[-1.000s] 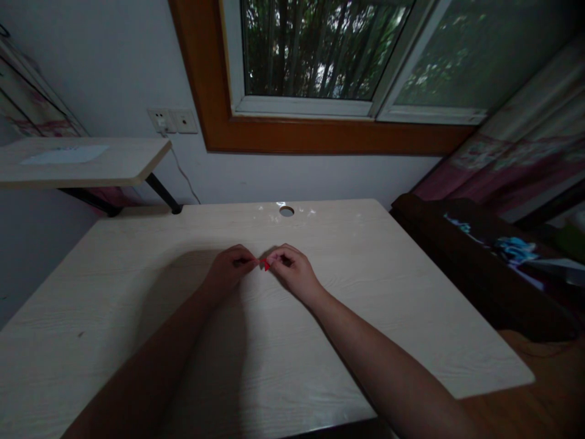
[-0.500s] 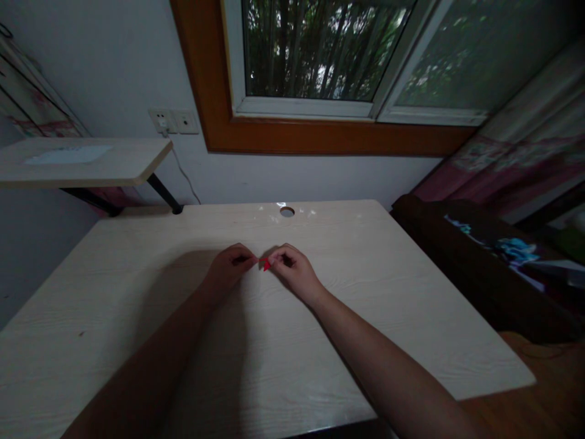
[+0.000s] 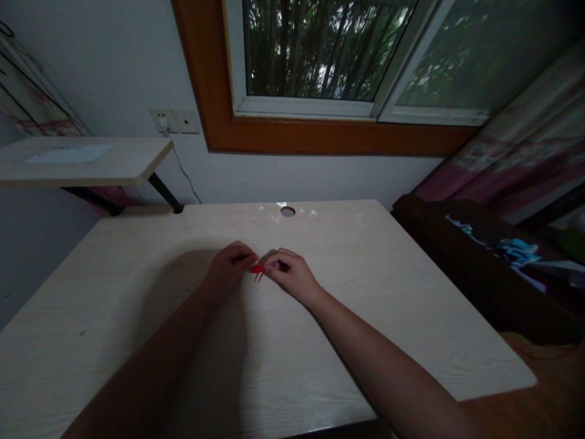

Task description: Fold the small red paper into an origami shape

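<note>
A tiny red object (image 3: 258, 269), too small to name, sits between the fingertips of both my hands over the middle of a pale wooden desk (image 3: 137, 317). My left hand (image 3: 228, 268) pinches its left side with curled fingers. On the other side, my right hand (image 3: 287, 274) also pinches it, fingers folded in. Both hands hover just above or rest on the desk top; the dim light hides which.
A round cable hole (image 3: 287, 211) lies at the desk's far edge. A raised side shelf (image 3: 86, 161) stands at the left, with wall sockets (image 3: 174, 121) behind it. A window (image 3: 320, 55) is ahead. A dark bed frame (image 3: 479, 274) with bedding borders the desk's right side.
The hands have drawn slightly closer together, and the red object now sits a little lower and left, showing thin points below the fingertips.
</note>
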The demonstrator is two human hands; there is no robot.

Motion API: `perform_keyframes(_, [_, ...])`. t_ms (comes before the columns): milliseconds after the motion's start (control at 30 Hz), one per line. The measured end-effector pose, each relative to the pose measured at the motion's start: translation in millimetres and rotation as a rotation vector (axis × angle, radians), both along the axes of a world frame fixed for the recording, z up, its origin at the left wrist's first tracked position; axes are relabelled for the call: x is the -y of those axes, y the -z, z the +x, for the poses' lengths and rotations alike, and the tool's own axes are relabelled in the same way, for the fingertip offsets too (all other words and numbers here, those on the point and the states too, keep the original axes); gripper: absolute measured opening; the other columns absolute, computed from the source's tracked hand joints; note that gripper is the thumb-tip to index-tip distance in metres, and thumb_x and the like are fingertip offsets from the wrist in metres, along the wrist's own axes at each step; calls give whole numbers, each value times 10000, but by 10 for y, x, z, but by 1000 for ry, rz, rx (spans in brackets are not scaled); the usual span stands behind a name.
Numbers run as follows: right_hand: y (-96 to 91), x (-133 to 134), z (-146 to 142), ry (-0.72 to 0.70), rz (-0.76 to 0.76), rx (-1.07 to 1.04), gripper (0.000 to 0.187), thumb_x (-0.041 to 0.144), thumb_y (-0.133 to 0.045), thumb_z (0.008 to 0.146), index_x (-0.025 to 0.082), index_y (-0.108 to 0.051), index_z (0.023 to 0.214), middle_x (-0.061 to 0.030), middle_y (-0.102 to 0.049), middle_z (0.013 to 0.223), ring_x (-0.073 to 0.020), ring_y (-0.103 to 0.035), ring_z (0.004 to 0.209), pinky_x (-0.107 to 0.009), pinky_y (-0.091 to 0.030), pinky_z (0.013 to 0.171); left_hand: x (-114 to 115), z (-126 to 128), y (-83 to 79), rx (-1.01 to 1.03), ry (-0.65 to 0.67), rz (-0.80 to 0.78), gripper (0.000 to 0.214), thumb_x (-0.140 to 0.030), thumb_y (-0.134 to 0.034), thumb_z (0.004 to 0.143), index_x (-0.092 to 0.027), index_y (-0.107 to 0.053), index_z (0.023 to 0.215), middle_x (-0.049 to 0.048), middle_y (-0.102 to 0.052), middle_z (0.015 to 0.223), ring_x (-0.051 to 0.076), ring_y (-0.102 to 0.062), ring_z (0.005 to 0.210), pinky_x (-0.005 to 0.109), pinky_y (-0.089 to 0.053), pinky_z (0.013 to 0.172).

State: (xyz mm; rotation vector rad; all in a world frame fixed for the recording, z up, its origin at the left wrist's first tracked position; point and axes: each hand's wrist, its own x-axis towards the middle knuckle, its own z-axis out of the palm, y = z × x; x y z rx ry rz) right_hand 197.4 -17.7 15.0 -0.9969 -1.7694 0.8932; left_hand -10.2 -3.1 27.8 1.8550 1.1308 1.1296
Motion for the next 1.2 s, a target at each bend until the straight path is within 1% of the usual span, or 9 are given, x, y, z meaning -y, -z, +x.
perform_keyframes(167, [19,-24,22,105,-76,-102,92,294,-709,839,211,-743,822,-8,-614,765,-137,-525,677,-265,-416,629,-11,-10,44,138,-44,43,188,-306,-565,941,-182,-681,860,38,-637,866,134,-619,767,264,-509,733])
perform_keyframes(267, [40,-43,32,162,-135,-203,144,350,-731,814,206,-740,818,-15,-642,785,-149,-550,698,-280,-442,662,-21,-19,90,173,-30,48,147,-270,-547,941,-186,-664,910,41,-623,892,134,-624,766,270,-520,726])
perform_keyframes(400, [28,-50,35,201,-186,-286,171,370,-733,801,200,-732,806,-14,-657,772,-151,-559,688,-288,-452,666,-13,14,136,87,-14,61,56,-243,-650,854,-189,-654,870,37,-618,898,141,-619,781,258,-519,698])
perform_keyframes(467, [20,-49,35,214,-183,-300,173,375,-733,800,202,-731,803,-20,-668,787,-158,-575,705,-295,-462,678,5,49,145,-10,56,43,76,-247,-648,864,-188,-682,897,47,-634,903,142,-617,789,258,-517,708])
perform_keyframes(533, [21,-48,32,208,-167,-307,165,373,-735,803,208,-735,810,-29,-682,816,-167,-593,731,-302,-473,694,24,82,147,-66,130,51,139,-258,-713,822,-193,-706,944,54,-651,927,139,-618,767,258,-516,702])
perform_keyframes(633, [22,-36,24,182,-139,-306,145,359,-734,820,215,-745,824,-34,-683,830,-169,-598,744,-306,-479,707,38,103,141,-95,159,34,210,-272,-778,774,-183,-705,950,47,-666,912,139,-625,766,248,-513,700])
perform_keyframes(733, [9,-17,11,153,-106,-270,130,345,-737,826,215,-746,819,-26,-658,803,-160,-577,725,-301,-467,697,43,91,123,-123,134,19,163,-296,-747,812,-176,-699,910,29,-662,846,131,-619,721,232,-495,660])
perform_keyframes(900, [-20,5,-8,144,-76,-230,147,363,-730,830,218,-731,802,-12,-612,772,-147,-533,684,-286,-439,648,66,54,73,-90,137,30,165,-342,-633,912,-199,-715,922,50,-709,927,164,-664,855,260,-516,774])
perform_keyframes(1200, [-50,23,-24,92,-16,-163,94,306,-714,843,212,-716,834,0,-565,751,-132,-500,656,-267,-402,613,63,29,34,-65,83,41,162,-335,-658,902,-187,-721,883,46,-701,854,160,-652,803,253,-501,753])
